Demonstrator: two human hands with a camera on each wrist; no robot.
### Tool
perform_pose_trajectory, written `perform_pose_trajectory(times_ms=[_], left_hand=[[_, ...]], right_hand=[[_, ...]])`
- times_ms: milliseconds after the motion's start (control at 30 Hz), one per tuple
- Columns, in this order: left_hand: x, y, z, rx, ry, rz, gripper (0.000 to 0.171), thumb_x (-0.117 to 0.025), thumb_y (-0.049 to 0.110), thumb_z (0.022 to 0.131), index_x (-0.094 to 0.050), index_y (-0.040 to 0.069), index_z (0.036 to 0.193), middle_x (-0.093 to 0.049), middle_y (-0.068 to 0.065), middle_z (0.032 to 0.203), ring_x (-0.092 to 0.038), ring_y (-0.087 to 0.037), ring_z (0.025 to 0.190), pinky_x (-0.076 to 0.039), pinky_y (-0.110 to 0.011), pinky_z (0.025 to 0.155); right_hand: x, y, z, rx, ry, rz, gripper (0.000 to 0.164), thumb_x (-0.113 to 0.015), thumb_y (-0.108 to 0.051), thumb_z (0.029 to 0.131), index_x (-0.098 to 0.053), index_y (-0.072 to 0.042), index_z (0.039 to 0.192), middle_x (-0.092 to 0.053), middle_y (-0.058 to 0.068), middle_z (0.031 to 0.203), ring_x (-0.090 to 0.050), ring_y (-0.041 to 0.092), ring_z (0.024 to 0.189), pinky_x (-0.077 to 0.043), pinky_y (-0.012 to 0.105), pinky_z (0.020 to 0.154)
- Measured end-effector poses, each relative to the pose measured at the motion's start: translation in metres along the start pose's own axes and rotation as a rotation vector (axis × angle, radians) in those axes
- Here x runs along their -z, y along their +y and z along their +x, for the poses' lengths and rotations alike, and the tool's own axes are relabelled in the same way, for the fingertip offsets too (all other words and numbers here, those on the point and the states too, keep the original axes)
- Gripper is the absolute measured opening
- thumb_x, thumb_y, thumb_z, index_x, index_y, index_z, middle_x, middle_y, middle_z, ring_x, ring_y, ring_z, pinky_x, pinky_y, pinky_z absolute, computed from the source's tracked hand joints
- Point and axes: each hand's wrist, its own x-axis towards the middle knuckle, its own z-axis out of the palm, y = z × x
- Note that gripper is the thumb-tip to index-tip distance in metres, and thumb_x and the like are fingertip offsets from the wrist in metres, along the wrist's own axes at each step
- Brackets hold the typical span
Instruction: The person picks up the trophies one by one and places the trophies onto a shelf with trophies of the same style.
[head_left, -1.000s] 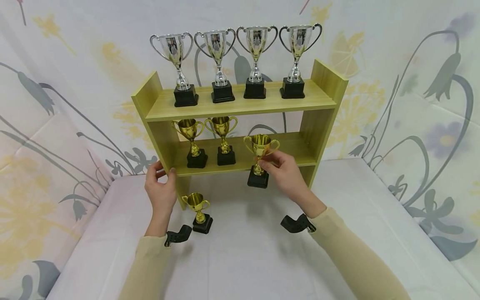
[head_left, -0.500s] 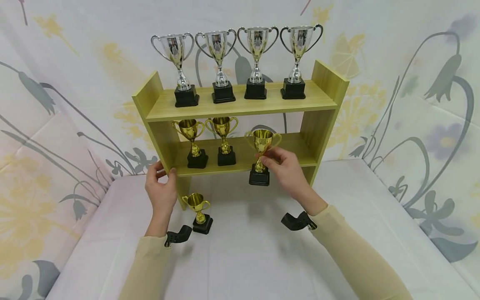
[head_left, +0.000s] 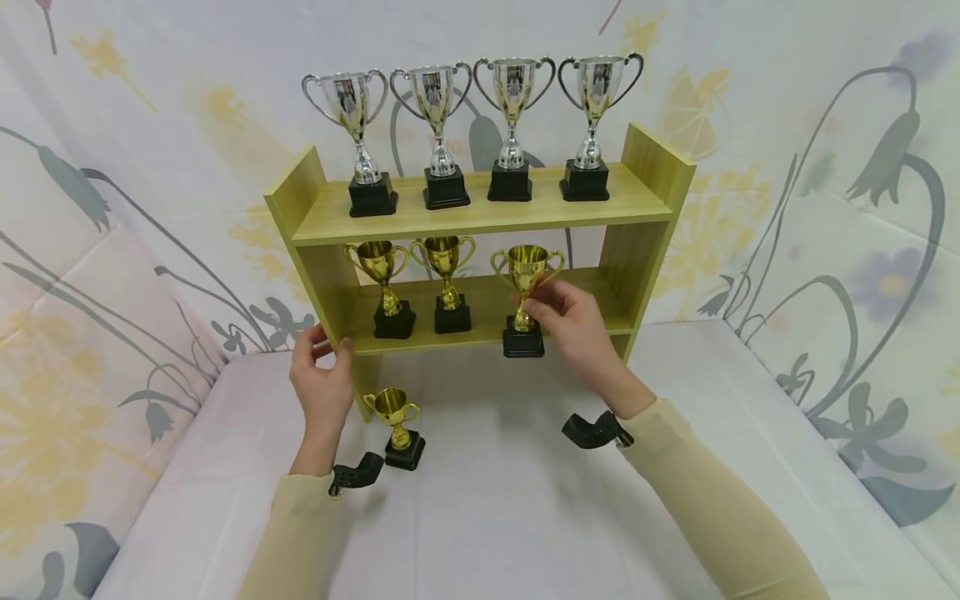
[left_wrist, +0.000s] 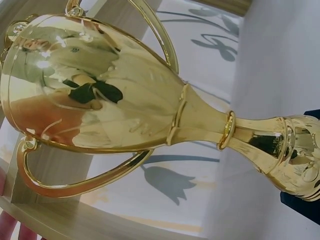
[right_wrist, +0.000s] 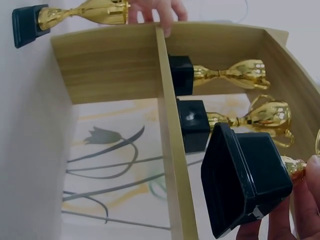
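In the head view my right hand (head_left: 576,323) pinches a gold trophy cup (head_left: 527,271) by its stem, upright in front of the middle shelf. Its black base (right_wrist: 265,175) looms large in the right wrist view, hollow underside showing. My left hand (head_left: 324,379) grips the left side of the wooden shelf unit (head_left: 480,221), thumb at the front edge. Two gold trophies (head_left: 388,287) stand on the middle shelf, left of the held one. Another gold trophy (head_left: 400,425) stands on the table close to my left wrist; its cup (left_wrist: 100,90) fills the left wrist view.
Several silver trophies (head_left: 512,108) with black bases stand in a row on the top board. A white cloth covers the table (head_left: 487,500). Behind the unit hangs a flower-patterned cloth (head_left: 795,125). Raised side panels (head_left: 656,167) bound the top board.
My right hand has lifted the gold trophy upward and slightly right, its base now overlapping the middle shelf's front edge. My left hand has stayed on the shelf unit.
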Motion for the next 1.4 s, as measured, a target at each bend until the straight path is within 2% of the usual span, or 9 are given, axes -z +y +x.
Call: perform_pose_trajectory(times_ms=[133,333,633,933,1133,1400], left_hand=[[0.0,-0.001,-0.001,0.001,0.003,-0.01,0.029,-0.062,0.004,0.092,-0.062,-0.004,0.12,-0.059,-0.02,0.109,-0.055,-0.015,0.093,-0.046,-0.02,0.069],[0.0,-0.001,0.0,0.005,0.009,-0.025,0.028,-0.062,0.002,0.091,-0.062,-0.005,0.118,-0.059,-0.02,0.109,-0.056,-0.013,0.092,-0.046,-0.02,0.069],[-0.001,-0.002,0.001,0.019,-0.003,-0.016,0.028,-0.062,0.002,0.093,-0.062,-0.005,0.12,-0.059,-0.019,0.11,-0.055,-0.014,0.094,-0.047,-0.018,0.069],[-0.002,-0.005,0.002,-0.003,0.01,-0.038,0.028,-0.063,0.001,0.092,-0.063,-0.005,0.12,-0.06,-0.022,0.111,-0.058,-0.027,0.096,-0.045,-0.016,0.069],[-0.001,-0.002,0.001,0.006,0.002,-0.015,0.028,-0.063,0.002,0.092,-0.062,-0.004,0.119,-0.06,-0.02,0.11,-0.058,-0.02,0.095,-0.047,-0.017,0.07],[0.0,0.0,0.0,0.022,-0.002,0.0,0.029,-0.062,0.006,0.092,-0.062,-0.003,0.12,-0.059,-0.018,0.111,-0.056,-0.014,0.094,-0.048,-0.016,0.07]], right_hand=[[0.001,0.004,0.004,-0.011,0.018,0.011,0.024,-0.061,-0.007,0.098,-0.064,0.004,0.12,-0.067,0.019,0.118,-0.061,0.018,0.102,-0.049,0.026,0.083],[-0.001,0.006,0.01,0.01,0.05,0.022,0.028,-0.063,-0.008,0.097,-0.061,-0.002,0.124,-0.068,0.013,0.116,-0.062,0.018,0.104,-0.05,0.027,0.084],[-0.005,0.01,0.019,0.034,0.083,0.03,0.031,-0.063,-0.005,0.097,-0.059,0.001,0.127,-0.066,0.015,0.115,-0.061,0.018,0.104,-0.05,0.025,0.085],[-0.007,0.013,0.028,0.031,0.158,0.001,0.026,-0.064,-0.007,0.097,-0.059,0.003,0.121,-0.064,0.014,0.111,-0.06,0.02,0.107,-0.048,0.026,0.085],[-0.009,0.013,0.031,0.048,0.164,0.014,0.026,-0.064,-0.003,0.096,-0.062,0.004,0.121,-0.065,0.019,0.112,-0.06,0.017,0.102,-0.048,0.024,0.083],[-0.013,-0.002,0.029,0.005,0.168,0.028,0.042,-0.06,0.002,0.096,-0.052,0.003,0.137,-0.064,0.025,0.12,-0.061,0.022,0.105,-0.049,0.022,0.081]])
